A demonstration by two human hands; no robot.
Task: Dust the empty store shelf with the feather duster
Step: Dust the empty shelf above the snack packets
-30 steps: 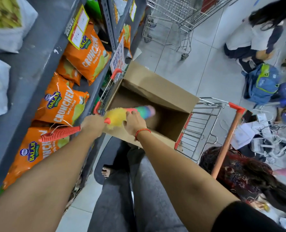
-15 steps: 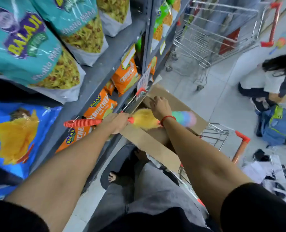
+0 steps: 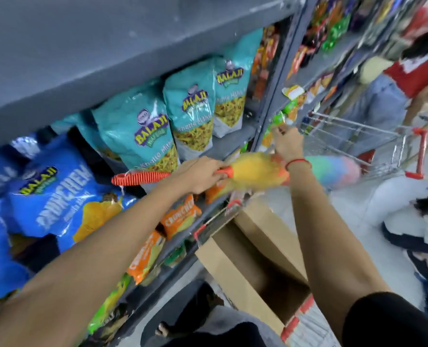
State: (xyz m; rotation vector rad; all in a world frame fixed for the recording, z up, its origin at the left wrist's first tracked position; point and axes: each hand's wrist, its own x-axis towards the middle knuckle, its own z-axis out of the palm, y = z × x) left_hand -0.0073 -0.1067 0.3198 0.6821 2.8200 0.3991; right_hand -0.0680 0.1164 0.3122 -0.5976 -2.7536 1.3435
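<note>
My left hand [image 3: 200, 174] grips the feather duster [image 3: 255, 171] where its ribbed orange handle meets the fluffy head. The head runs from yellow to green, blue and pink and points right, level, in front of the grey shelf unit [image 3: 113, 58]. My right hand [image 3: 288, 142] is raised just above the yellow part of the head, fingers loosely curled near the shelf upright; whether it touches the fluff is unclear. The shelves in view hold teal, blue and orange snack bags. No bare shelf board shows apart from the underside of the grey one overhead.
An open cardboard box [image 3: 248, 269] sits in a red-handled trolley below my arms. A second wire trolley [image 3: 363, 144] stands to the right. One person crouches on the floor at right [image 3: 408, 216] and another stands behind [image 3: 393, 96].
My view has swung upward along the shelves. Both hands and the duster have risen from the cardboard box to the level of the teal bags, and my right hand has moved up off the fluff.
</note>
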